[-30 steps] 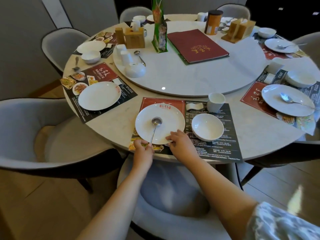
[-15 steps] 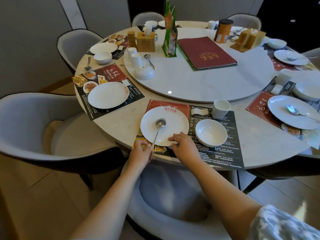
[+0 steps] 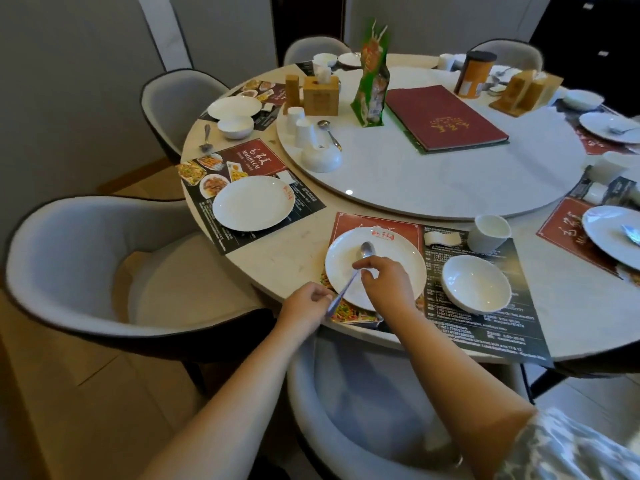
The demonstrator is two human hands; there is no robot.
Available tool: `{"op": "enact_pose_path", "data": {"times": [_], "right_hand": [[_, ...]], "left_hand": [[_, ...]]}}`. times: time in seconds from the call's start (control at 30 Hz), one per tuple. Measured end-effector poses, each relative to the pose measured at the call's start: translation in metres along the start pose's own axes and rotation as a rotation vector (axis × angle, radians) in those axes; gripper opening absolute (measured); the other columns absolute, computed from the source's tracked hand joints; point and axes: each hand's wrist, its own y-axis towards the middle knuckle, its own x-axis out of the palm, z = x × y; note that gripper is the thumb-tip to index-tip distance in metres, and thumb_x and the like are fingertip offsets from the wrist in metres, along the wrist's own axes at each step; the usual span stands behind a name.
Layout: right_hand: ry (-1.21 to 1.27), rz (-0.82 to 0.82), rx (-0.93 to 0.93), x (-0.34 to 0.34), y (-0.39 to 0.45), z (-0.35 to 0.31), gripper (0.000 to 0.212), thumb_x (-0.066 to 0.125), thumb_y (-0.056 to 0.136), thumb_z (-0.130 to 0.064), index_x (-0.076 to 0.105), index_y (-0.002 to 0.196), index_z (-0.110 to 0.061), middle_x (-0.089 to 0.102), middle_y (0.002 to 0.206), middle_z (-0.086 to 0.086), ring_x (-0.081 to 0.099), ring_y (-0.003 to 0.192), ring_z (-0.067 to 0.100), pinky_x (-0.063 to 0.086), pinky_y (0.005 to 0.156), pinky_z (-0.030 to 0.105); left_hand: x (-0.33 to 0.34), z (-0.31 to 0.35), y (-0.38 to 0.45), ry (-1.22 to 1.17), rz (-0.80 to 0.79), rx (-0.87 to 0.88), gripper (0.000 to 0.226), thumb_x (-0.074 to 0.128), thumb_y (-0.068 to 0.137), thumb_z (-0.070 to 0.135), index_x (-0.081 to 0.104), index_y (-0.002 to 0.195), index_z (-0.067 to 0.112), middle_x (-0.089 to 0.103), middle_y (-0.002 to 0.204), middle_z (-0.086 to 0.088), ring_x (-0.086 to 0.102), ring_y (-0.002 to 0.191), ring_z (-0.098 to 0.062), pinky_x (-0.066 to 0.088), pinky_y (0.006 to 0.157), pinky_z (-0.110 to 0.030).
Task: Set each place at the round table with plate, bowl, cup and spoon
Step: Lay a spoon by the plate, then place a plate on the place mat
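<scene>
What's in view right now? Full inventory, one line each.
round white plates: six, white, on placemats around the rim
shallow white bowls: five, white; one upturned on the turntable
white ceramic cups: several, white; two upturned on the turntable
metal spoons: five, silver; one on the near plate
printed paper placemats: several, red and black, at the places
round marble turntable: one, white, table centre
dark red menu folder: one, on the turntable
grey upholstered chairs: five, grey, around the table
left hand: pinches the spoon handle's end
right hand: pinches the spoon handle above the plate
</scene>
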Motion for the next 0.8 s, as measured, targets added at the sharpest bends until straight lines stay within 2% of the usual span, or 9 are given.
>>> {"op": "enact_pose_path", "data": {"times": [0.1, 0.2, 0.3, 0.37, 0.43, 0.53, 0.63, 0.7, 0.8], "right_hand": [[0.044, 0.042, 0.069, 0.008, -0.002, -0.007, 0.026, 0.05, 0.094, -0.01, 0.071, 0.104, -0.023, 0.064, 0.124, 0.0, 0.055, 0.105, 0.013, 0.036, 0.085, 0.02], [0.054, 0.086, 0.124, 0.016, -0.007, -0.01, 0.027, 0.05, 0.094, -0.01, 0.071, 0.102, -0.024, 0.064, 0.124, 0.001, 0.058, 0.108, 0.016, 0.04, 0.085, 0.022], [0.057, 0.135, 0.165, 0.02, -0.012, -0.011, 0.026, 0.049, 0.094, -0.01, 0.07, 0.101, -0.024, 0.064, 0.123, 0.0, 0.058, 0.091, 0.012, 0.043, 0.075, 0.023], [0.072, 0.154, 0.192, 0.023, -0.016, -0.012, 0.026, 0.049, 0.094, -0.01, 0.07, 0.102, -0.023, 0.063, 0.124, -0.001, 0.058, 0.086, 0.012, 0.043, 0.069, 0.022], [0.101, 0.176, 0.204, 0.027, -0.018, -0.015, 0.026, 0.049, 0.093, -0.01, 0.069, 0.101, -0.025, 0.064, 0.123, -0.001, 0.06, 0.087, 0.014, 0.044, 0.071, 0.024], [0.097, 0.192, 0.197, 0.032, -0.017, -0.023, 0.025, 0.05, 0.094, -0.01, 0.07, 0.102, -0.024, 0.064, 0.121, -0.001, 0.057, 0.096, 0.013, 0.043, 0.078, 0.022], [0.078, 0.18, 0.174, 0.035, -0.011, -0.036, 0.024, 0.051, 0.096, -0.013, 0.07, 0.108, -0.021, 0.063, 0.121, -0.001, 0.058, 0.099, 0.014, 0.04, 0.078, 0.016], [0.093, 0.151, 0.165, 0.037, -0.007, -0.045, 0.025, 0.05, 0.097, -0.013, 0.069, 0.111, -0.02, 0.063, 0.124, -0.001, 0.058, 0.107, 0.016, 0.039, 0.085, 0.017], [0.086, 0.098, 0.141, 0.043, 0.0, -0.058, 0.025, 0.048, 0.098, -0.014, 0.067, 0.112, -0.022, 0.063, 0.123, 0.0, 0.058, 0.098, 0.012, 0.043, 0.078, 0.016]], "left_hand": [[-0.009, 0.004, 0.005, 0.052, -0.093, 0.024, 0.008, 0.059, 0.09, 0.025, 0.065, 0.085, 0.026, 0.069, 0.1, 0.0, 0.066, 0.093, -0.02, 0.057, 0.086, -0.043], [-0.019, 0.005, 0.008, 0.09, -0.182, 0.038, 0.009, 0.057, 0.088, 0.03, 0.066, 0.089, 0.027, 0.069, 0.103, 0.002, 0.064, 0.098, -0.019, 0.055, 0.09, -0.042], [-0.028, 0.006, 0.009, 0.123, -0.274, 0.05, 0.01, 0.056, 0.09, 0.031, 0.065, 0.092, 0.028, 0.069, 0.106, 0.003, 0.064, 0.1, -0.017, 0.055, 0.091, -0.041], [-0.033, 0.006, 0.011, 0.145, -0.306, 0.072, 0.01, 0.056, 0.09, 0.032, 0.065, 0.091, 0.03, 0.069, 0.106, 0.005, 0.064, 0.1, -0.016, 0.054, 0.092, -0.041], [-0.04, 0.006, 0.014, 0.157, -0.327, 0.079, 0.011, 0.056, 0.091, 0.031, 0.066, 0.09, 0.03, 0.069, 0.105, 0.005, 0.065, 0.099, -0.017, 0.055, 0.09, -0.042], [-0.052, 0.01, 0.021, 0.111, -0.318, 0.064, 0.013, 0.054, 0.094, 0.024, 0.067, 0.091, 0.026, 0.07, 0.105, 0.001, 0.068, 0.093, -0.017, 0.057, 0.088, -0.042], [-0.066, 0.019, 0.027, 0.074, -0.252, 0.058, 0.017, 0.048, 0.098, 0.021, 0.065, 0.1, 0.021, 0.069, 0.104, 0.003, 0.069, 0.09, -0.013, 0.056, 0.085, -0.034], [-0.077, 0.023, 0.029, 0.026, -0.201, 0.041, 0.019, 0.046, 0.099, 0.02, 0.064, 0.103, 0.019, 0.068, 0.104, 0.002, 0.068, 0.092, -0.014, 0.054, 0.078, -0.03], [-0.095, 0.025, 0.034, -0.067, -0.132, 0.031, 0.019, 0.046, 0.099, 0.018, 0.065, 0.104, 0.016, 0.069, 0.104, -0.001, 0.068, 0.09, -0.015, 0.051, 0.071, -0.025]]}}
